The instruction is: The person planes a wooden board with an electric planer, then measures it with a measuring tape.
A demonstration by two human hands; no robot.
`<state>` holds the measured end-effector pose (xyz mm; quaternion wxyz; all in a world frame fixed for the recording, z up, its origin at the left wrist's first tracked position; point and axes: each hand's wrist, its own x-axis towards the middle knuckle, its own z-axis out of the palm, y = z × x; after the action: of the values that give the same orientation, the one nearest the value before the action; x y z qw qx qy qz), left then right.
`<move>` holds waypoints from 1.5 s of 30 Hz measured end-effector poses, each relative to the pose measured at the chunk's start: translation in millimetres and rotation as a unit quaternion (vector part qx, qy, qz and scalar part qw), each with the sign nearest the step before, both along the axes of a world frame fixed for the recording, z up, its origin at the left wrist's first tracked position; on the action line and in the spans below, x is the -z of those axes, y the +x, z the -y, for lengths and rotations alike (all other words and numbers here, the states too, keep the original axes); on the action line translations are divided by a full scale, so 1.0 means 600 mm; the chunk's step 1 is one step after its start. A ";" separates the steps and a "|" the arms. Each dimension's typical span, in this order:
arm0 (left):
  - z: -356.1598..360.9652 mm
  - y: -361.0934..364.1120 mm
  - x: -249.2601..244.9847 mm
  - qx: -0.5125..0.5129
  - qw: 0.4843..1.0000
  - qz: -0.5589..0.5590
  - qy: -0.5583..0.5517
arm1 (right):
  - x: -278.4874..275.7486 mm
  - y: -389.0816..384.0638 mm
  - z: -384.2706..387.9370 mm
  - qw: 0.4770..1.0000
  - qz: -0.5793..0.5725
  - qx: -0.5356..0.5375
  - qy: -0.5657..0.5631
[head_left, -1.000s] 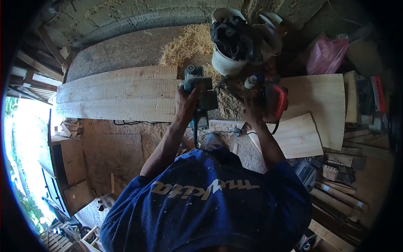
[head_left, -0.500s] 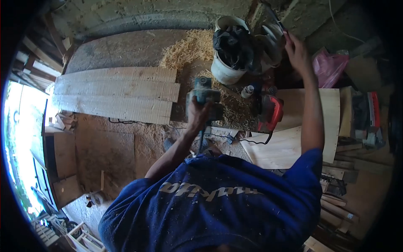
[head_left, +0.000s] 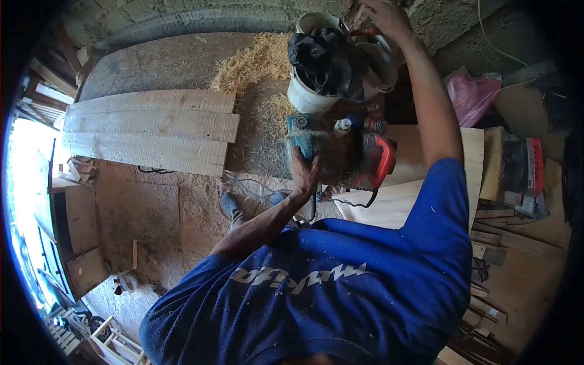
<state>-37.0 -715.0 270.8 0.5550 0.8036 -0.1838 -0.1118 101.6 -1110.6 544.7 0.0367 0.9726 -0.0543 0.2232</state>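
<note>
My left hand [head_left: 305, 173] is closed around the teal electric planer [head_left: 302, 143], which sits at the front of the workbench, its round knob facing away from me. Right beside it is a red and dark power tool [head_left: 382, 163] with a loop handle. My right hand [head_left: 386, 18] reaches up at the top edge of the view, beyond the white bucket [head_left: 309, 96]. Its fingertips are partly cut off, and a bit of red shows just below them. A black plastic bag [head_left: 325, 64] fills the bucket. Between bucket and planer stands a small white-capped bottle [head_left: 342, 126].
Rough-sawn boards [head_left: 149, 125] lie side by side on the left of the workbench [head_left: 164, 61]. A heap of wood shavings [head_left: 255, 61] lies near the bucket. Thin wood sheets [head_left: 450, 146], a pink bag [head_left: 471, 97] and timber offcuts are on the right. A cord [head_left: 246, 182] hangs at the bench front.
My left hand has brought the planer right, up beside the red tool. My right hand has moved up and left; the red-handled tool it held is no longer clearly visible in it.
</note>
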 end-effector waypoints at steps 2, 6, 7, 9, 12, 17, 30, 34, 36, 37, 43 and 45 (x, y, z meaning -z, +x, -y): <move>0.016 -0.004 -0.010 -0.006 1.000 -0.016 -0.012 | -0.006 -0.046 -0.012 0.984 0.142 0.101 0.038; 0.055 -0.018 0.015 0.010 0.994 -0.093 -0.057 | 0.107 -0.149 0.044 0.959 0.101 0.227 0.136; 0.062 -0.027 0.035 -0.008 0.987 -0.106 -0.120 | 0.136 -0.183 0.050 0.957 0.079 0.231 0.157; 0.071 -0.034 0.016 -0.013 0.987 -0.125 -0.103 | 0.158 -0.273 -0.006 0.956 0.021 0.229 0.181; 0.063 -0.028 -0.064 -0.011 0.982 -0.172 -0.082 | 0.210 -0.413 -0.101 0.918 -0.092 0.265 0.279; 0.022 -0.010 -0.046 0.123 0.982 -0.144 -0.018 | 0.339 -0.508 -0.290 0.905 0.041 0.243 0.346; -0.536 0.165 0.077 -0.112 0.952 -0.277 0.068 | 0.247 -0.639 -0.504 0.680 0.145 0.384 0.608; -0.730 0.170 0.131 -0.245 0.894 -0.362 0.104 | 0.153 -0.680 -0.662 0.701 0.076 0.495 0.508; -0.758 0.173 0.139 -0.252 0.883 -0.388 0.072 | 0.152 -0.723 -0.711 0.704 0.082 0.499 0.498; -0.767 0.177 0.157 -0.243 0.891 -0.381 0.052 | 0.133 -0.718 -0.750 0.694 0.090 0.507 0.503; -0.698 0.253 0.027 -0.125 0.958 -0.250 0.068 | 0.040 -0.616 -0.941 0.620 0.205 0.419 0.631; -0.688 0.281 -0.042 -0.051 0.995 -0.076 0.025 | 0.030 -0.557 -0.976 0.614 0.210 0.328 0.687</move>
<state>131.4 -302.0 296.0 0.5517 0.8148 -0.0973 -0.1489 -232.8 -524.9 526.8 -0.5838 0.5573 -0.5133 0.2917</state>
